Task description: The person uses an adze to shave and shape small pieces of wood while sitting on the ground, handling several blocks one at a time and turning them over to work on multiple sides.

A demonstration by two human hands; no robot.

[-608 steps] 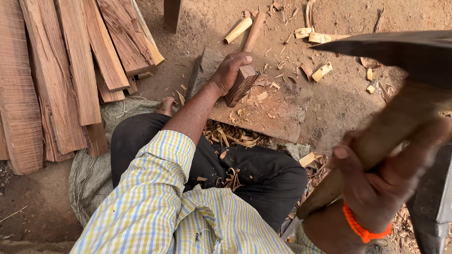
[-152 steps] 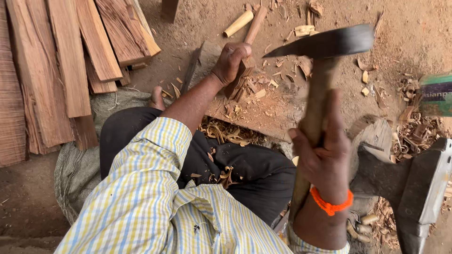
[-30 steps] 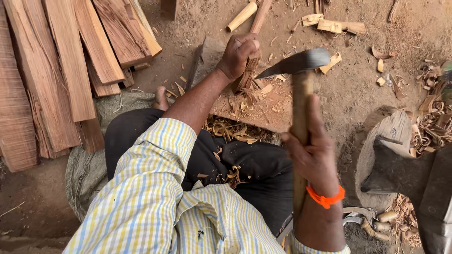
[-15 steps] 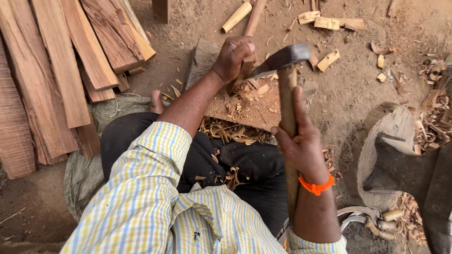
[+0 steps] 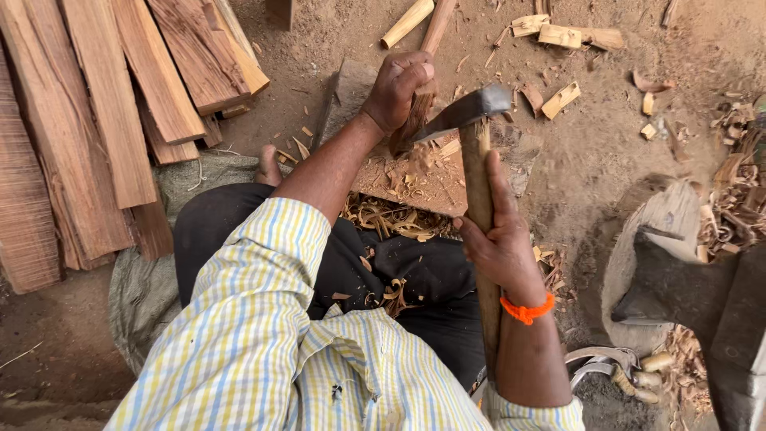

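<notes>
Wood is everywhere in this yard: long reddish planks (image 5: 104,120) stacked across the upper left of the frame, pale offcuts (image 5: 558,36) scattered on the dirt at the top, curled shavings (image 5: 391,219) piled in the person's lap. At upper centre the left hand (image 5: 396,88) is clamped around the top of a short reddish wooden stick (image 5: 415,112), holding it upright on a flat, chip-strewn wooden chopping block (image 5: 447,183). The right hand (image 5: 503,247), with an orange band (image 5: 527,310) at the wrist, is closed around the pale wooden handle of a dark-headed steel adze (image 5: 467,112). Half a second earlier the blade sat a little higher and to the right; now it has come down, and its edge looks to be right against the side of the stick, just below the gripping fingers (image 5: 419,76), though I cannot tell whether it has bitten in. Compared with some seconds back, when the tool was raised high on the right of the frame, this reads as the bottom of a paring stroke, one of a run, with the stick kept in the same spot on the block throughout. At lower right lies a heavy dark wooden form (image 5: 678,287) among more shavings.
</notes>
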